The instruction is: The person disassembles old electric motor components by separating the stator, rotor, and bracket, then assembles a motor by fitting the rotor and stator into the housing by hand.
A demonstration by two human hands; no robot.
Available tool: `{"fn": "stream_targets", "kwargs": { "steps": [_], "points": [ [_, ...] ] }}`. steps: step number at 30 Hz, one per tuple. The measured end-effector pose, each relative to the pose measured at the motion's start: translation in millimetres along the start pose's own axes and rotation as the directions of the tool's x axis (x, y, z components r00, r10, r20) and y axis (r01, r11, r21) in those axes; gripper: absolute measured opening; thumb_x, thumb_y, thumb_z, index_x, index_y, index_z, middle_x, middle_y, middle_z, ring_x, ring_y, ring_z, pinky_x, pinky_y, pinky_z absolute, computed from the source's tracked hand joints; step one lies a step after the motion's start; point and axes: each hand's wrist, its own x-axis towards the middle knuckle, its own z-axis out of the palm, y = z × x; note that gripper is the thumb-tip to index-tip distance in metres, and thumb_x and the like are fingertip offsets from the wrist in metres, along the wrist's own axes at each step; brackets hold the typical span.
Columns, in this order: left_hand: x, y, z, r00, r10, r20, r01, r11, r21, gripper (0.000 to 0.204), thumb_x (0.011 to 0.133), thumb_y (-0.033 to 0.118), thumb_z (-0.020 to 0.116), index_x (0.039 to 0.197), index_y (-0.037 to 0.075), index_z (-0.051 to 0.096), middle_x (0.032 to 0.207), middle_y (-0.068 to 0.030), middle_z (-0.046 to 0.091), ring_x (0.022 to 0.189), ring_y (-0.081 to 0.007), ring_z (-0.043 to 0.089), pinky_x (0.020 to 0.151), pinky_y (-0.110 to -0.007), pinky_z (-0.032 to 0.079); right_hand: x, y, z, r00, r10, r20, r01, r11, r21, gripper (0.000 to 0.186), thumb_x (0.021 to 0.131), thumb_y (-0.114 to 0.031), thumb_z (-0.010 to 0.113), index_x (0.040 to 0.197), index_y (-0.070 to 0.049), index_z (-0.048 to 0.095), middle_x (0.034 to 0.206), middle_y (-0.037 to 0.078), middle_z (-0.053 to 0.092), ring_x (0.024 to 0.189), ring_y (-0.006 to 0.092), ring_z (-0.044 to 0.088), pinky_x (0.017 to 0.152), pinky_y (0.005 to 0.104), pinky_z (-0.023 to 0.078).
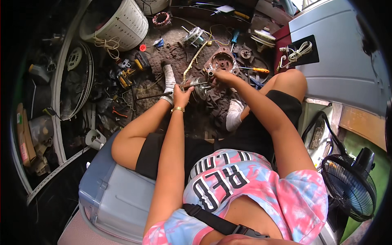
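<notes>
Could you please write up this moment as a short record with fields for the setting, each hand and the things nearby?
Setting: person seated above a cluttered workshop floor, feet in white socks
Left hand: closed on the metal motor part, gold bracelet on the wrist
Right hand: fingers on the same part's upper end, beside the round rusty housing
Nearby: orange-handled screwdriver, white basket, black fan
Unclear: exact grip of the right hand
</notes>
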Motion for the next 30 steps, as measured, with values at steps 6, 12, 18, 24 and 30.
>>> {"fn": "stream_targets", "kwargs": {
  "steps": [6,12,18,24,30],
  "points": [
    [-7,6,5,0.998,0.043,-0.054,-0.035,0.987,0.158,0.071,0.071,0.047,0.087,0.111,-0.004,0.057,0.113,-0.0233,0.06,0.107,-0.0406,0.06,0.09,-0.047,0.049,-30,3,21,0.995,-0.088,0.037,0.094,0.976,-0.195,0.042,0.095,-0.026,0.058,0.129,-0.003,0.047,0.089,0.015,0.068,0.062,0.0295,0.069,0.054,0.0401,0.056],
    [-10,-1,-16,0.992,-0.037,-0.119,0.079,0.925,0.372,0.074,0.074,0.057,0.081,0.112,-0.002,0.059,0.123,-0.0215,0.056,0.113,-0.043,0.057,0.092,-0.052,0.049,-18,42,65,0.43,-0.884,0.183,0.688,0.189,-0.701,0.055,0.086,0.003,0.062,0.135,-0.005,0.038,0.12,0.016,0.061,0.118,0.0203,0.058,0.093,0.0351,0.05],
    [-16,43,-2,0.999,0.02,-0.032,-0.005,0.91,0.415,0.065,0.076,0.056,0.078,0.109,0.002,0.063,0.124,-0.0149,0.057,0.111,-0.0419,0.058,0.09,-0.053,0.051,-4,50,33,0.561,-0.823,-0.096,0.74,0.55,-0.388,0.037,0.084,0.005,0.058,0.12,-0.002,0.055,0.105,0.015,0.07,0.098,0.028,0.069,0.085,0.0385,0.053],
    [-19,29,-13,0.99,0.13,-0.051,-0.099,0.911,0.401,0.065,0.074,0.057,0.08,0.105,0.001,0.066,0.117,-0.0155,0.06,0.108,-0.0421,0.058,0.089,-0.051,0.051,-14,16,10,0.593,-0.663,0.457,0.737,0.218,-0.64,0.045,0.077,0.006,0.057,0.119,-0.006,0.067,0.101,0.013,0.072,0.097,0.0265,0.069,0.085,0.0391,0.053],
    [-26,43,-13,0.992,0.122,-0.041,-0.094,0.901,0.423,0.062,0.075,0.054,0.08,0.106,0.001,0.069,0.115,-0.0201,0.061,0.107,-0.0414,0.06,0.092,-0.049,0.049,7,-15,34,0.836,-0.508,0.208,0.407,0.32,-0.856,0.031,0.088,-0.021,0.064,0.111,-0.001,0.072,0.107,0.021,0.072,0.1,0.0361,0.07,0.086,0.0407,0.055]
  ]
}}
